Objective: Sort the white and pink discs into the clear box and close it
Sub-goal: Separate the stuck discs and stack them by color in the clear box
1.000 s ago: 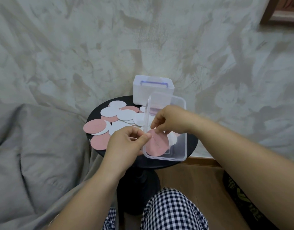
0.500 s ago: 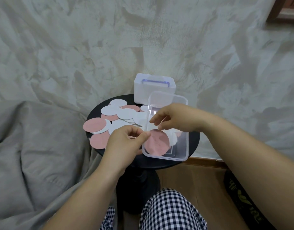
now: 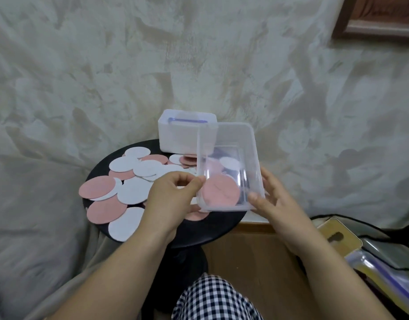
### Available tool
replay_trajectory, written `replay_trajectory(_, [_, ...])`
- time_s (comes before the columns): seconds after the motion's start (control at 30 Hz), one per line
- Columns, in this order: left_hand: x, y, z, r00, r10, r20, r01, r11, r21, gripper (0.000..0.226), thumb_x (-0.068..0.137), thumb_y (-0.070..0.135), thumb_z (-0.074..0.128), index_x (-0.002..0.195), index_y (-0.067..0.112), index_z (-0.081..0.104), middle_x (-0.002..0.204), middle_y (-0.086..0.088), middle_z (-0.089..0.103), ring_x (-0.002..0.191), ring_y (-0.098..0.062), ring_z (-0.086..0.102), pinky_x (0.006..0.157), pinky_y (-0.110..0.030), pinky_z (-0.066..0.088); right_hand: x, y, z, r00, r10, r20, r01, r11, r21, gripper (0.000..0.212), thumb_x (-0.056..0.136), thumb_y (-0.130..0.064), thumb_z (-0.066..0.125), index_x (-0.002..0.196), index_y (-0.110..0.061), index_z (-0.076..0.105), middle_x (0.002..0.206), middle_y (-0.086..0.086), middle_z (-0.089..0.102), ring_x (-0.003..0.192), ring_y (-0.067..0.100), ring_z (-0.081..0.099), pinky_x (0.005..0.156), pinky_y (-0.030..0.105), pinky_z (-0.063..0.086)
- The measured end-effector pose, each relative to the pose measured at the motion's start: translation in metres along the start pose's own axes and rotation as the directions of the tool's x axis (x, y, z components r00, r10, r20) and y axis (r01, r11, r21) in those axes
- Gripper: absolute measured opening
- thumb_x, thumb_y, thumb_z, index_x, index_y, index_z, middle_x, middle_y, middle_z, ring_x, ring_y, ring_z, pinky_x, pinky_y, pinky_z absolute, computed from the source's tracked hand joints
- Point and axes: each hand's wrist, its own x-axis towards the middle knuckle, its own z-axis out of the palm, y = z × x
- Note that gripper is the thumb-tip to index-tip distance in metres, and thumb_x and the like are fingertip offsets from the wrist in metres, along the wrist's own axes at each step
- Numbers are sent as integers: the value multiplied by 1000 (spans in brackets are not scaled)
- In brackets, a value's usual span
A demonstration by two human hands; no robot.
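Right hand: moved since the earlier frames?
Yes. The right hand came out of the clear box, moving right and nearer, beyond the black round table rim, to the box's outer right wall.

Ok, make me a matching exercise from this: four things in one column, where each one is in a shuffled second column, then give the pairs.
Things:
1. clear box
2. white lidded box
3. large pink disc
4. brown frame

Places:
a. at the back of the black table
b. inside the clear box, at its near end
c. held by the left hand and the right hand
d. top right corner of the view

Pairs: 1-c, 2-a, 3-b, 4-d
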Motion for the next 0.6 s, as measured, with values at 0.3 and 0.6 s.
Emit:
replay_trajectory(0.3, [63,-4,45,913,168,373,-369,729,576,25,95,34,41,101,22,63,106,8,62,101,-14,54,86,-31,43,4,29,-52,985,-9,-171,57,959,276,54,68,-24,64,114,-45,47,98,-33,65,100,0,63,72,18,54])
replay_trajectory(0.6, [91,-44,27,717,-96,690,-670,179,721,44,94,45,41,137,35,37,151,12,24,139,-12,17,112,-29,15,15,56,-66,979,63,-194,22,915,403,69,54,-42,82,116,-36,52,96,-26,69,94,-1,66,67,19,55])
